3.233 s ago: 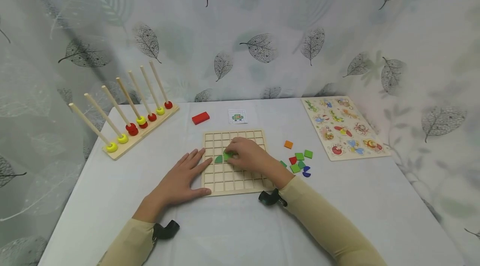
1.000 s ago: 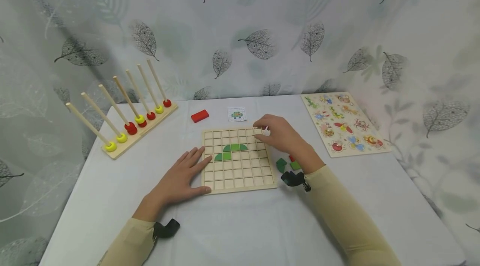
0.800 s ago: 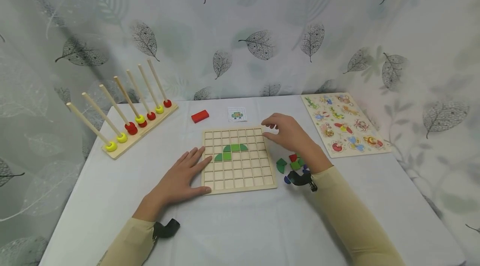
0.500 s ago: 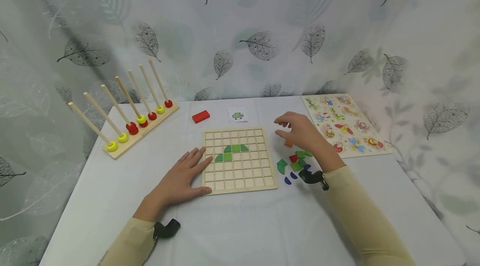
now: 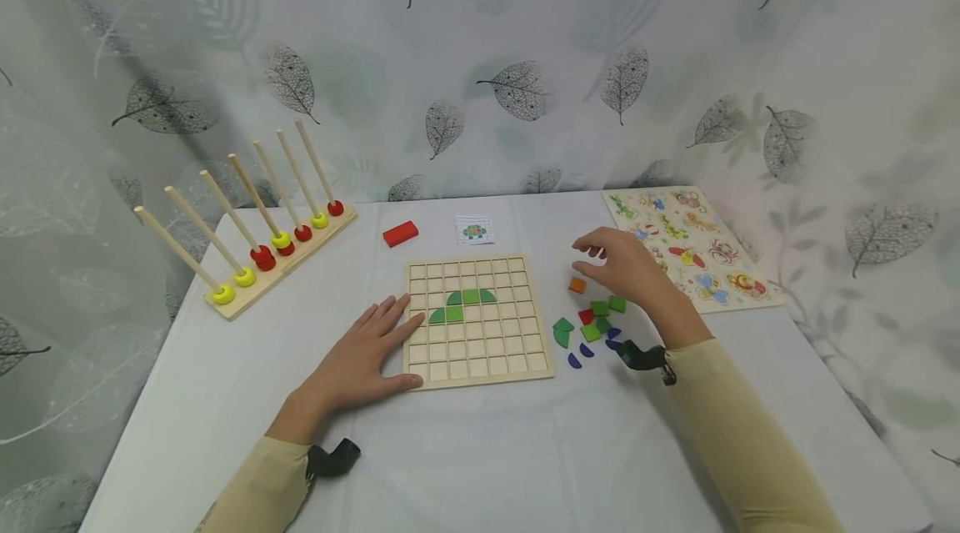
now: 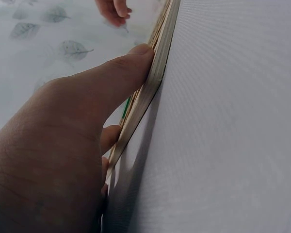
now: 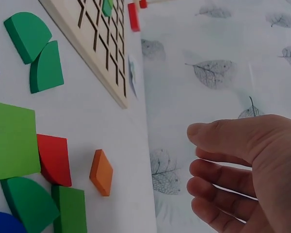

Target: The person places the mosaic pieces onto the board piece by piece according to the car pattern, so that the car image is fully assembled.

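My left hand (image 5: 357, 362) rests spread at the left edge of the wooden grid board (image 5: 480, 366), fingertips on its rim. In the left wrist view, the thumb (image 6: 121, 70) lies against the board's edge. Several green tiles sit in its cells, among them a light green square (image 5: 454, 314) and a dark green quarter circle (image 5: 437, 316). My right hand (image 5: 618, 266) hovers right of the board near an orange tile (image 5: 577, 285), fingers loosely bent and holding nothing. In the right wrist view the orange tile (image 7: 101, 173) lies apart from the fingers.
Loose tiles lie right of the board: a red one (image 5: 586, 316), green squares (image 5: 591, 333), quarter circles (image 5: 562, 338) and blue half circles (image 5: 574, 360). Behind are a turtle picture card (image 5: 475, 229) and red block (image 5: 401, 233). A bead-peg rack (image 5: 281, 262) and animal puzzle (image 5: 693, 266) flank them.
My right hand has left the light green square in the board and moved right, off the board, uncovering an upper row of green tiles and the loose tiles. My left hand has stayed put.
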Demonstrator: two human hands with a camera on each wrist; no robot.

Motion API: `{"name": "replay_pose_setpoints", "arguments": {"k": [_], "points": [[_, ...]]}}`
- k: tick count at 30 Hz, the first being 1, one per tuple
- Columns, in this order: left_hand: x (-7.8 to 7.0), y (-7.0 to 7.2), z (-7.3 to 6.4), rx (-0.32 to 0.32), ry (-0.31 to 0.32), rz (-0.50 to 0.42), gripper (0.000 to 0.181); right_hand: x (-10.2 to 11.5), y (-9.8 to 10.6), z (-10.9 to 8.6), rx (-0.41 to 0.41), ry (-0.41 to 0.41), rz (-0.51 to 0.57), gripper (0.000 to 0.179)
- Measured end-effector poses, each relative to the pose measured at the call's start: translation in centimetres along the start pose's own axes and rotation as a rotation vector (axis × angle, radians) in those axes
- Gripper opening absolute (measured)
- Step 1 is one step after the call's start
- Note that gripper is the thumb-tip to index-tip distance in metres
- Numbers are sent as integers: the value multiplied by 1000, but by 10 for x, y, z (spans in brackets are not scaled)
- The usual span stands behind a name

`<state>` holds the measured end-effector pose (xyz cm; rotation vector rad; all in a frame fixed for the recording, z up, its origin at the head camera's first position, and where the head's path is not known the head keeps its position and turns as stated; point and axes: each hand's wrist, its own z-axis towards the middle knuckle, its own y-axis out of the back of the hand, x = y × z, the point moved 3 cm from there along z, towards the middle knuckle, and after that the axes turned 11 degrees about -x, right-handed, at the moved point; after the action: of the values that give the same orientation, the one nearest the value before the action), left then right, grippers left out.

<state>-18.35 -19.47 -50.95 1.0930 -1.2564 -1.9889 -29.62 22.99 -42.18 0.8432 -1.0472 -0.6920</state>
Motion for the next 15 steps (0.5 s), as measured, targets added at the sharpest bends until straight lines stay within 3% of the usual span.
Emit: {"name": "replay_pose_setpoints", "arguments": {"k": [8, 15], "points": [[2, 0, 0, 5, 6, -2, 99, -12, -7, -6, -6, -45, -11, 36], [1, 0, 0, 6, 12, -4, 99, -17, -12, -13, 41, -107, -14, 37]]}}
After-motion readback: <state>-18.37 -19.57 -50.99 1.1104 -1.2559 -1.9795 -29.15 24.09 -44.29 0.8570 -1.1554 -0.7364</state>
